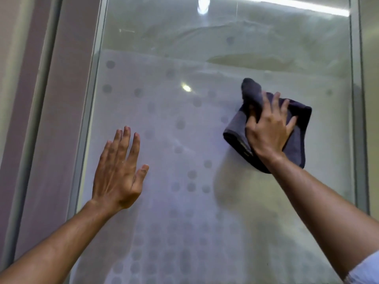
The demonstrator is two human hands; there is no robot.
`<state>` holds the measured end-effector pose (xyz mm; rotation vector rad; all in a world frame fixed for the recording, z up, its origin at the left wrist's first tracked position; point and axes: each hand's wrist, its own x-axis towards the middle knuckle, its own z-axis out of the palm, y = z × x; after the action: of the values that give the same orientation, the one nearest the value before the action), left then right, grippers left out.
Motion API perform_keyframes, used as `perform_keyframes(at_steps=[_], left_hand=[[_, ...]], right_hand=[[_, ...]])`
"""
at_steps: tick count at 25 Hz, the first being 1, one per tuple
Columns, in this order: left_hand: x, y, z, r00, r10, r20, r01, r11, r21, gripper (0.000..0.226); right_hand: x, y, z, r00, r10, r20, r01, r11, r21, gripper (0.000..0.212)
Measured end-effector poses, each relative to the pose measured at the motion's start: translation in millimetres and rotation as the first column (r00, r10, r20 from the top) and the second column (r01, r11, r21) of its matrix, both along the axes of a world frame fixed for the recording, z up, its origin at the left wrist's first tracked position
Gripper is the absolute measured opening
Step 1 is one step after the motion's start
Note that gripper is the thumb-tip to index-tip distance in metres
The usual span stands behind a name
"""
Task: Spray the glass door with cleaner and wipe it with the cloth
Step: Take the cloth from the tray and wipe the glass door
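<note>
The glass door [184, 48] fills the view, frosted from mid-height down with a pattern of grey dots. A dark grey-purple cloth [298, 140] lies against the glass at the right. My right hand [268, 130] presses on it with fingers spread, and one corner of the cloth bunches up above my index finger. My left hand [118, 171] lies flat against the glass at the lower left, fingers straight, holding nothing. No spray bottle is in view.
A metal frame post [88, 119] runs down the door's left edge, with a mauve wall panel [51, 140] beyond it. Another frame strip [357, 99] borders the right edge. Ceiling lights reflect in the upper glass.
</note>
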<state>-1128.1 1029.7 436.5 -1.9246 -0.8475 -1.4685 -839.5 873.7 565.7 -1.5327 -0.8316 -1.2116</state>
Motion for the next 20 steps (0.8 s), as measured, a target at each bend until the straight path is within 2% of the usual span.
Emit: perform_keyframes(at_steps=[4, 8, 10, 15, 16, 18, 20], left_hand=[[0.6, -0.1, -0.6, 1.0, -0.017, -0.002, 0.017, 1.0, 0.009, 0.077], [0.6, 1.2, -0.8, 1.0, -0.013, 0.005, 0.013, 1.0, 0.012, 0.078], [-0.3, 1.4, -0.4, 1.0, -0.02, 0.001, 0.02, 1.0, 0.008, 0.078], [0.6, -1.5, -4.2, 1.0, -0.009, 0.016, 0.009, 1.0, -0.015, 0.079], [0.5, -2.1, -5.0, 1.0, -0.008, 0.01, 0.008, 1.0, -0.02, 0.079], [-1.5, -1.4, -4.8, 1.0, 0.004, -0.008, -0.004, 1.0, -0.022, 0.079], [-2.7, -1.8, -4.8, 1.0, 0.007, -0.019, -0.008, 1.0, -0.023, 0.078]], right_hand=[[-19.1, 10.6, 28.1, 0.998, 0.066, 0.0, -0.066, 0.998, -0.008, 0.057], [-70.3, 33.8, 40.7, 0.967, 0.077, 0.241, -0.042, 0.988, -0.147, 0.061], [-91.2, 44.6, 17.9, 0.924, 0.062, 0.377, 0.012, 0.982, -0.191, 0.061], [-90.5, 44.9, -78.7, 0.8, 0.124, 0.587, 0.063, 0.955, -0.288, 0.063], [-78.9, 39.4, -95.7, 0.794, 0.11, 0.598, 0.092, 0.95, -0.297, 0.063], [-47.5, 23.0, -115.0, 0.84, 0.055, 0.54, 0.114, 0.955, -0.275, 0.064], [-14.6, 3.4, -111.9, 0.93, -0.025, 0.367, 0.11, 0.971, -0.212, 0.069]])
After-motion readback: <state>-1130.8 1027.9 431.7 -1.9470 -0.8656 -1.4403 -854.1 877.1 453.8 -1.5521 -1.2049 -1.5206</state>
